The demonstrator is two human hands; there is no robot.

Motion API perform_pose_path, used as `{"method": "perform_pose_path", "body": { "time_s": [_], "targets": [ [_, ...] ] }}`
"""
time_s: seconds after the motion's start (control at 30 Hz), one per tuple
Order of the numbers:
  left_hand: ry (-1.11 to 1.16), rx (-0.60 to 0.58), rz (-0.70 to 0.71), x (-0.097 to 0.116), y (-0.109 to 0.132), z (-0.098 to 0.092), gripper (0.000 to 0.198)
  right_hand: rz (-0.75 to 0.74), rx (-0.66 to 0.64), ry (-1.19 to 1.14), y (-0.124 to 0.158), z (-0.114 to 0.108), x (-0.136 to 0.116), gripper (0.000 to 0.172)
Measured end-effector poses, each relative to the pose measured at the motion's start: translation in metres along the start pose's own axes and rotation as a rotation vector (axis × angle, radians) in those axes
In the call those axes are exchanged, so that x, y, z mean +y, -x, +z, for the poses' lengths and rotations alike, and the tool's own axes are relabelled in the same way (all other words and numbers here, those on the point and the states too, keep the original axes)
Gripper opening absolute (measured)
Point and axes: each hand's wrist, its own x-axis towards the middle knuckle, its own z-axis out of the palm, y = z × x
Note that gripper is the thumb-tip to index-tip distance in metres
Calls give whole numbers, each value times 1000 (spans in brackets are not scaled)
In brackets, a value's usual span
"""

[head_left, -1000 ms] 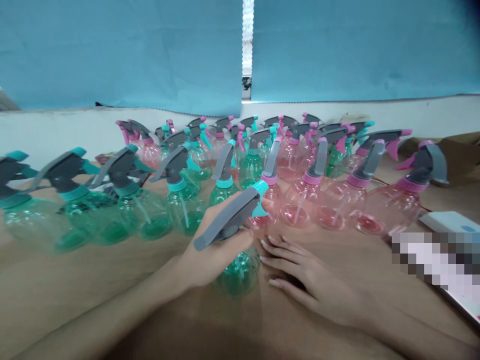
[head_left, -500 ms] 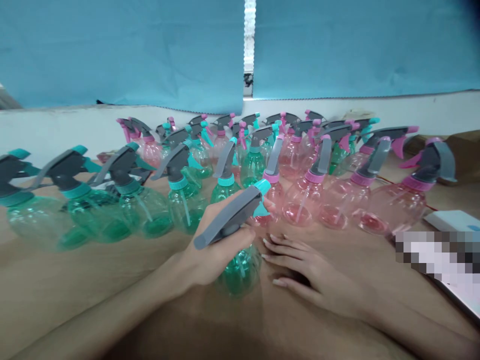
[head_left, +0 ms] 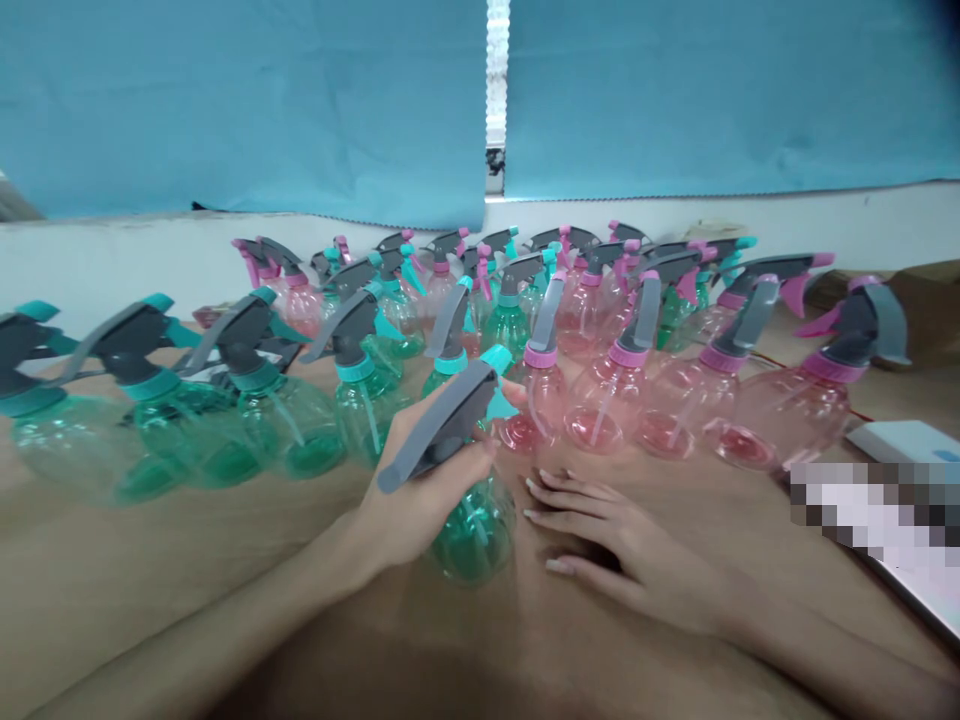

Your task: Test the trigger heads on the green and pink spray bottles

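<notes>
My left hand (head_left: 409,495) is wrapped round the neck of a green spray bottle (head_left: 474,528) with a grey trigger head and teal nozzle, holding it just in front of the rows of bottles. My right hand (head_left: 607,545) lies flat on the brown table (head_left: 150,570) right beside that bottle, fingers stretched out and holding nothing. Behind stand several green spray bottles (head_left: 285,420) on the left and several pink spray bottles (head_left: 675,400) on the right.
A white wall ledge (head_left: 112,260) and blue curtains (head_left: 262,100) close off the back. A white flat object (head_left: 907,440) and a blurred patch lie at the right edge. A brown cardboard piece (head_left: 930,310) sits at the far right.
My left hand has lifted the green bottle slightly and shifted it left and away, toward the rows. My right hand has stayed flat on the table.
</notes>
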Motion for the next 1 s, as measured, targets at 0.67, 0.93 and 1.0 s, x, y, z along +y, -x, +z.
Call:
{"method": "perform_pose_path", "body": {
  "time_s": [0.67,0.93,1.0],
  "targets": [
    [-58,14,84,-1,-3,2,5,34,-19,-19,1,1,-1,46],
    [5,6,41,2,-4,3,12,24,13,-58,1,3,0,46],
    [4,9,40,3,-4,3,14,25,13,-52,0,3,0,46]
  ]
}}
